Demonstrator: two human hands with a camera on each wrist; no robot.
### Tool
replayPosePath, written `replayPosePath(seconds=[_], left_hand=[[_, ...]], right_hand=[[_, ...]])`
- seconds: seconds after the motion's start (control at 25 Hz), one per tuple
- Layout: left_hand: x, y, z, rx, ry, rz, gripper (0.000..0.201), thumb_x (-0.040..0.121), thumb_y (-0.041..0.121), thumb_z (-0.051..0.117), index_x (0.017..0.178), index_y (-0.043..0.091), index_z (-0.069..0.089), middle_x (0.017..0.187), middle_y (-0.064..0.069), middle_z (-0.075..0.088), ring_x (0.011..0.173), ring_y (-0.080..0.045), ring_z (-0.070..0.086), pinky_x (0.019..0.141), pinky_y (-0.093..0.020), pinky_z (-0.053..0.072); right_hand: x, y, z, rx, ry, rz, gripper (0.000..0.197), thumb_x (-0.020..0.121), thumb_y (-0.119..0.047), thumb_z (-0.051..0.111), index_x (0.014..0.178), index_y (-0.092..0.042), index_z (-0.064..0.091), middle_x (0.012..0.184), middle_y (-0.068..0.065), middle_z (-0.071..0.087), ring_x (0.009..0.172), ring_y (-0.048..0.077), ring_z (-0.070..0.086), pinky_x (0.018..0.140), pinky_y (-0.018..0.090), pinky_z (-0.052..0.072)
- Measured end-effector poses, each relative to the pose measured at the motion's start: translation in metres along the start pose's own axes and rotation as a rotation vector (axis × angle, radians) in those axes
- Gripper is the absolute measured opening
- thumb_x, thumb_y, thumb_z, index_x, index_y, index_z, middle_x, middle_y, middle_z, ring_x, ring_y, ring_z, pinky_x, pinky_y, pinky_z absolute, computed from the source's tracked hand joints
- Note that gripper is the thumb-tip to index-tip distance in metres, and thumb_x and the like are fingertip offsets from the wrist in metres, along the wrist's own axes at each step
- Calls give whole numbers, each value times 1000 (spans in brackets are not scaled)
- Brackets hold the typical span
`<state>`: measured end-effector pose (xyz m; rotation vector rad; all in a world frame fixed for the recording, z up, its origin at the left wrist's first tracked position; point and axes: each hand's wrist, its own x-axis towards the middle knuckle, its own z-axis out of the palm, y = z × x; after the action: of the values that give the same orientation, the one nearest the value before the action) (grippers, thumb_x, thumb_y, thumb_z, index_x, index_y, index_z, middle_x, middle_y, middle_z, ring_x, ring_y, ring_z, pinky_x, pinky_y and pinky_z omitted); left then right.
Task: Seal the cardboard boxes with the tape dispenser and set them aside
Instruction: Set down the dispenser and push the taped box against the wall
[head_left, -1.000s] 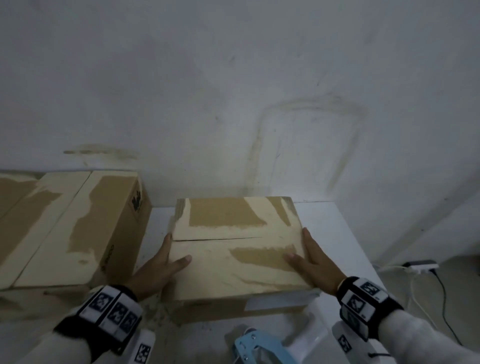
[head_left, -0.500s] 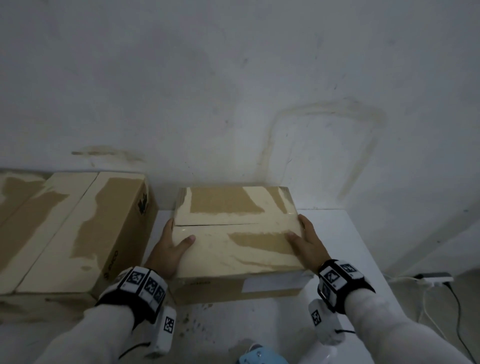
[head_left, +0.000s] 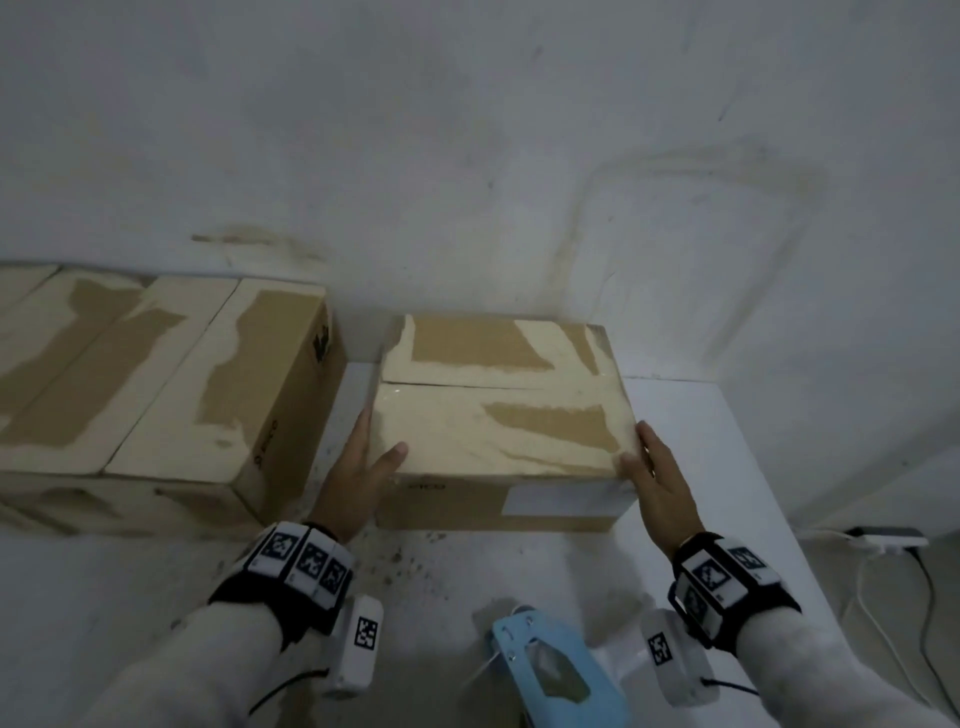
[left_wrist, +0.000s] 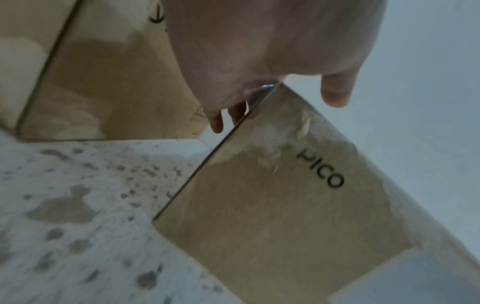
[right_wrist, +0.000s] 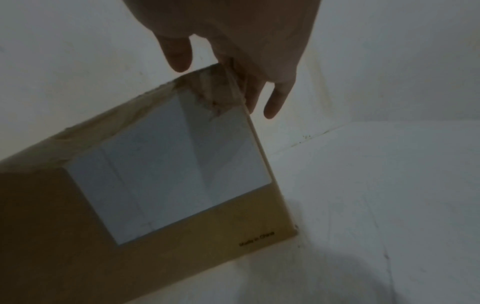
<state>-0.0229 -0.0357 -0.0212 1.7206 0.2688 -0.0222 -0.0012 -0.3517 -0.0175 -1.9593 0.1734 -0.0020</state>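
A cardboard box (head_left: 498, 431) with closed, untaped flaps stands on the white table (head_left: 696, 467) against the wall. My left hand (head_left: 363, 467) lies at its near left corner, straight fingers along the side and thumb on the top. My right hand (head_left: 654, 478) mirrors it at the near right corner. In the left wrist view the left hand (left_wrist: 272, 41) hovers over the box (left_wrist: 298, 216) printed PICO. The right wrist view shows the right hand (right_wrist: 233, 30) beside the box's white label (right_wrist: 168, 164). A light blue tape dispenser (head_left: 550, 670) lies on the table near me.
Two larger cardboard boxes (head_left: 182, 374) stand side by side to the left, a narrow gap from the middle box. The table top is speckled with dark spots (left_wrist: 78, 205). A power strip (head_left: 883, 538) with cables lies on the floor at the right.
The box has slid away from me toward the wall with both hands on it. The hands now sit at its near corners rather than further along its sides.
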Motion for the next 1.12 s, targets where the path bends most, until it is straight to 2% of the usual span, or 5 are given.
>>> replayPosePath(seconds=[0.2, 0.36, 0.52, 0.76, 1.12], left_hand=[[-13, -22, 3, -50, 77, 113, 73, 86, 42, 58, 148, 24, 24, 152, 7, 30, 138, -9, 27, 115, -35, 27], [-19, -47, -3, -192, 198, 31, 54, 86, 28, 64, 137, 19, 47, 127, -1, 60, 122, -19, 52, 107, -39, 40], [-17, -60, -13, -299, 283, -142, 30, 89, 27, 60, 117, 16, 63, 88, 5, 71, 100, -21, 60, 88, -32, 51], [-15, -51, -6, -363, 354, -163, 7, 90, 23, 60, 88, 19, 55, 85, -6, 62, 91, -24, 57, 72, -29, 48], [-21, -41, 0, -335, 493, -111, 9, 70, 30, 69, 63, 34, 69, 95, -15, 68, 99, -37, 65, 93, -49, 51]], right_hand=[[-8, 8, -6, -78, -174, 38, 65, 98, -28, 39, 150, -19, 1, 158, -6, 7, 145, 11, 12, 111, 22, 13], [-20, 10, -3, 77, 26, 64, 54, 92, -25, 54, 141, -21, 34, 143, 4, 43, 123, 22, 47, 96, 32, 39], [-27, 12, -5, 161, 55, 54, 46, 91, -21, 57, 135, -27, 46, 120, 0, 58, 105, 18, 55, 88, 35, 46], [-30, 28, -5, 384, 185, 185, 16, 92, -19, 55, 108, -16, 54, 98, 4, 63, 103, 23, 59, 86, 40, 49], [-33, 24, -7, 206, 317, 113, 21, 89, -13, 59, 73, -22, 49, 79, 11, 67, 75, 16, 66, 78, 35, 48]])
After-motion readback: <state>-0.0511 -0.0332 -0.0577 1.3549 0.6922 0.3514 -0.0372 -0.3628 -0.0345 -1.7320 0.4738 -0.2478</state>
